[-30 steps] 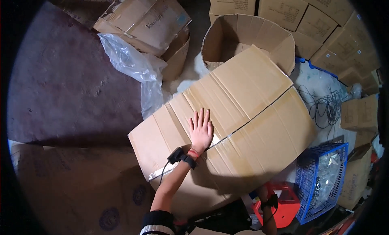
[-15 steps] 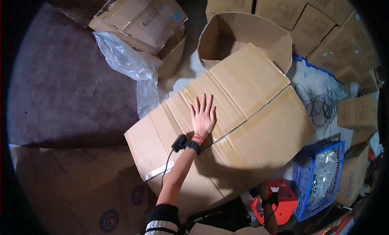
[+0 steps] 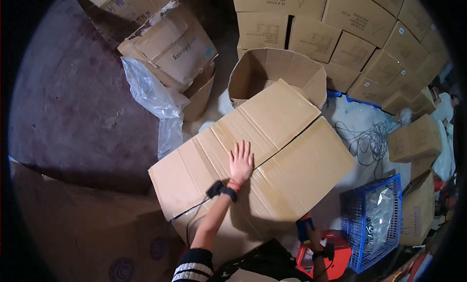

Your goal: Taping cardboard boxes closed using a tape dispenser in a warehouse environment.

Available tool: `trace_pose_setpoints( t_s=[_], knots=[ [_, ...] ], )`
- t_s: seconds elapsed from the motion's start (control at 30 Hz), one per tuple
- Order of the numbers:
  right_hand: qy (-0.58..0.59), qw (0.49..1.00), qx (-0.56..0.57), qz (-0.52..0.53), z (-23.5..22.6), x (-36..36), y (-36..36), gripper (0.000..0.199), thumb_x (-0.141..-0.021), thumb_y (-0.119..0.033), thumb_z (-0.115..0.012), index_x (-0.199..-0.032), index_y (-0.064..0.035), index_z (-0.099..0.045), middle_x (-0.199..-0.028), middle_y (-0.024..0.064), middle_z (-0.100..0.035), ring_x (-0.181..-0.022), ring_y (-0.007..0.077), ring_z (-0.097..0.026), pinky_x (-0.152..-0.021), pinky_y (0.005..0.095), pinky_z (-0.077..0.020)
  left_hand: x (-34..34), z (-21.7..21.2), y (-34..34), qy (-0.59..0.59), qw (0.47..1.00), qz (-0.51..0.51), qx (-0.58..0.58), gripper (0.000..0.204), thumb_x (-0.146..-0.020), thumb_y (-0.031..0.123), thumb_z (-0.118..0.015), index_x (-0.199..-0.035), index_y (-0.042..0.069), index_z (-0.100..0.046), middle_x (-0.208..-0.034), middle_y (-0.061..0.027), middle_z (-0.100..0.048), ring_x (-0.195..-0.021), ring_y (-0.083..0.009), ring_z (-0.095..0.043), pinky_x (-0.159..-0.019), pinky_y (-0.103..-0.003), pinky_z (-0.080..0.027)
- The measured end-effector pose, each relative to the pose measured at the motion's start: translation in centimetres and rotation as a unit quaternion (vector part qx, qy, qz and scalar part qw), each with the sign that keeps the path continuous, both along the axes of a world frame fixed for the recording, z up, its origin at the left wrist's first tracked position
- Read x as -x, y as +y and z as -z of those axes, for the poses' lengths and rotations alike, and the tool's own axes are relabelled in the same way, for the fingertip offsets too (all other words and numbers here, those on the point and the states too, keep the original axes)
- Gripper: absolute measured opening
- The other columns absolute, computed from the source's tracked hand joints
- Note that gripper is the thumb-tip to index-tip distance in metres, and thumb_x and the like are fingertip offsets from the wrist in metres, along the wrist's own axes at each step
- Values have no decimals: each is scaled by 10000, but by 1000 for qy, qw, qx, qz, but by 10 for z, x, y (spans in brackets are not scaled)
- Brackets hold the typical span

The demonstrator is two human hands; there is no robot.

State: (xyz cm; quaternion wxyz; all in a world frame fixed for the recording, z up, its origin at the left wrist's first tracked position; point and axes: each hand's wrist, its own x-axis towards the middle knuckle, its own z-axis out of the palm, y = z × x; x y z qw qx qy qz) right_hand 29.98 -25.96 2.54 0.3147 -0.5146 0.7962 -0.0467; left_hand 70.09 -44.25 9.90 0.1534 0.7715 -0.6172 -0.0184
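Observation:
A large cardboard box (image 3: 296, 170) lies in front of me, with a dark seam between its closed top flaps. My left hand (image 3: 241, 164) rests flat on it, fingers spread, just left of the seam. My right hand (image 3: 315, 239), dim at the box's near right edge, is closed round a blue and red handheld tool (image 3: 304, 229), shaped like a tape dispenser. Its fingers are partly hidden in shadow. Below that hand stands a red plastic stool (image 3: 339, 255). A black wrist strap with a cabled device sits on each wrist.
An open cardboard carton (image 3: 296, 63) stands behind the box, before stacked cartons (image 3: 357, 19). At right are a blue crate (image 3: 357, 228) holding clear plastic and a tangle of dark cable (image 3: 367, 141). Plastic sheeting (image 3: 153, 95) hangs from worn cartons (image 3: 170, 48) at left.
My view has tilted up, showing more stacked cartons. My right hand has come up from over the red stool to the box edge, bringing the blue and red tool into clearer sight.

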Motion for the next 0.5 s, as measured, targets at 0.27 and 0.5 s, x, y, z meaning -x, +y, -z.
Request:
trace_pose_setpoints(
  t_s=[0.27,0.5],
  knots=[
    [10,968,247,-45,-91,-7,14,512,-791,-463,-537,-746,41,-614,-663,162,-611,-675,250,-595,-636,369,-444,61,-20,99,10,998,42,39,528,-884,299,-338,-1307,-9,-265,-1374,-131,-256,-1280,-260,-218,-1033,-424,-173],
    [-183,940,261,120,-164,-23,-34,364,-869,-297,-495,-713,24,-567,-612,-8,-516,-561,77,-444,-518,265,-379,62,-26,129,96,992,62,49,532,-845,257,-430,-1288,-2,-290,-1347,-152,-288,-1263,-287,-245,-1028,-429,-190]
  ],
)
